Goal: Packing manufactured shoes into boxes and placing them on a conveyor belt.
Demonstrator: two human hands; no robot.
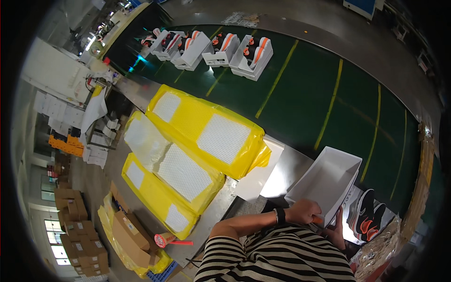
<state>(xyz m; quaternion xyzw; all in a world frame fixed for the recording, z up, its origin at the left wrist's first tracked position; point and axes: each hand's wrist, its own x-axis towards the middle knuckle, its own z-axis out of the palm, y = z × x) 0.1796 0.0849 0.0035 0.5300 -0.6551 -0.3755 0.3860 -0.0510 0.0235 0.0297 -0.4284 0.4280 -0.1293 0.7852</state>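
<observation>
A white shoe box point(329, 174) without a lid stands tilted at the front right. My left hand point(304, 211), with a dark band at its wrist, is closed at the box's near left corner. A small orange patch shows by its fingertips; what they hold is too small to name. My right hand point(336, 231) grips the near end wall of the box, fingers partly hidden. Just right of it, a pair of black and grey shoes point(365, 217) with orange parts lies on white paper.
Yellow-wrapped packs point(221, 136) of white sheets lie on the metal table to the left. Several open boxes point(251, 70) with shoes stand on the green conveyor belt point(310, 84). A tape roll point(162, 239) rests at the table's edge; brown cartons point(77, 235) are stacked beyond.
</observation>
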